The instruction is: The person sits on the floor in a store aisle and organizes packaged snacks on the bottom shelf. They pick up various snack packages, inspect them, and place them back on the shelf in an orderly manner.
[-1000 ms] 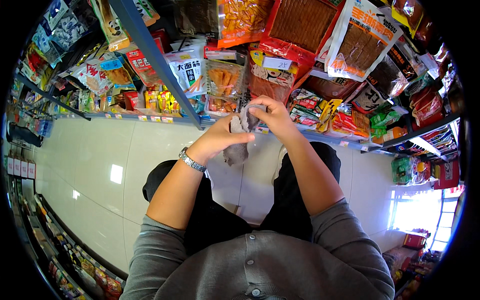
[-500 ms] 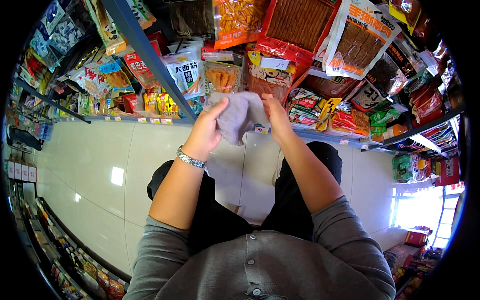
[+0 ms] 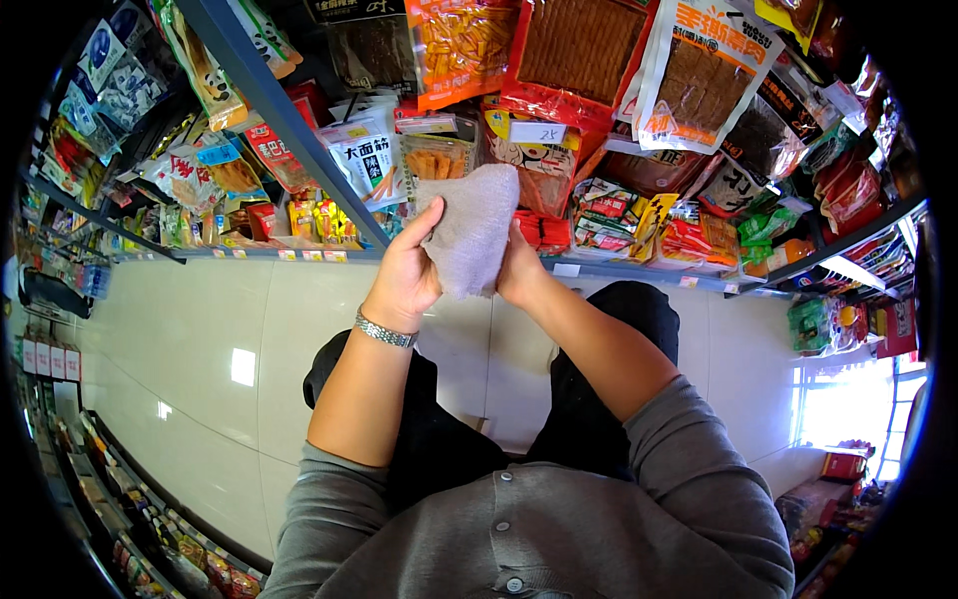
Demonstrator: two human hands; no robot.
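Observation:
A grey cloth (image 3: 471, 230), folded into a flat pad, is held up in front of the snack shelf. My left hand (image 3: 407, 268) grips its left side, the thumb lying on the upper face and the other fingers mostly hidden beneath. On the cloth's right edge, my right hand (image 3: 519, 268) is closed round it, most of its fingers behind the fabric. Just beyond the cloth are a clear-fronted snack packet (image 3: 436, 160) and a white snack bag (image 3: 365, 160).
A grey shelf upright (image 3: 289, 125) slants down on the left. Large red (image 3: 579, 55) and orange (image 3: 461, 50) snack bags hang above the cloth. Small packets (image 3: 607, 215) fill the low shelf at right. Pale tiled floor (image 3: 200, 339) lies below, with another stocked shelf (image 3: 165, 519) at lower left.
The cloth has gone from loose and crumpled to a neat folded pad. My right hand has moved left and down and now closes on the cloth's edge.

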